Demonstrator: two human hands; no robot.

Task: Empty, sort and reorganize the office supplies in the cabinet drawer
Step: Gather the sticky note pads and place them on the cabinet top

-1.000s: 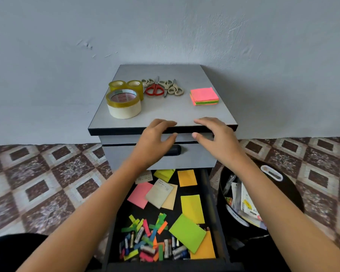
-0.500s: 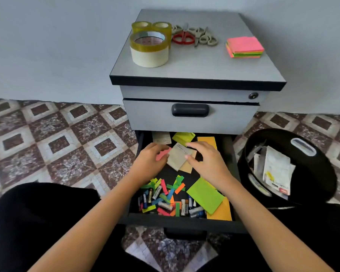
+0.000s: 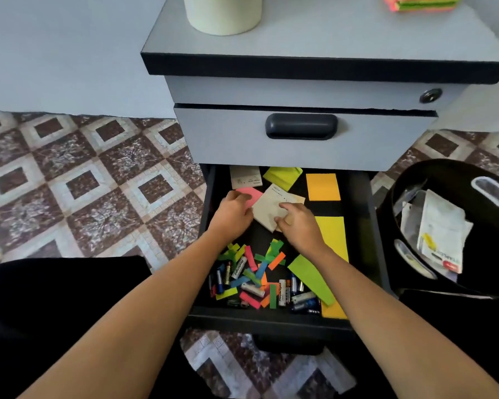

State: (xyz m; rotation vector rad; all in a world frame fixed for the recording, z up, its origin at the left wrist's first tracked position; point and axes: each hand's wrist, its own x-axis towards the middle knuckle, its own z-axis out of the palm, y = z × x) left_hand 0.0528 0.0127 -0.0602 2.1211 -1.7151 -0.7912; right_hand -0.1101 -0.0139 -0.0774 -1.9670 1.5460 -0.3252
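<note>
The cabinet's bottom drawer [image 3: 360, 226] is pulled out and has a black inside. At its back lie a pink sticky note [image 3: 252, 192], a beige paper slip [image 3: 267, 211], a white slip [image 3: 245, 177], a lime note [image 3: 283, 175] and an orange note [image 3: 322, 187]. My left hand [image 3: 232, 213] curls its fingers on the pink note. My right hand [image 3: 298, 227] pinches the near edge of the beige slip. A yellow note [image 3: 333, 234] and a green note [image 3: 310, 277] lie at the right. Several batteries and coloured strips [image 3: 254, 279] fill the front.
The upper drawer is shut, with a dark handle [image 3: 301, 126]. On the cabinet top stand a tape roll [image 3: 222, 12] and a stack of sticky notes [image 3: 421, 2]. A black bin [image 3: 409, 174] holding papers stands right of the drawer. Patterned tiles cover the floor.
Both hands came down from the cabinet's top edge into the drawer and now rest on the pink note and beige slip. The view has moved closer and lower.
</note>
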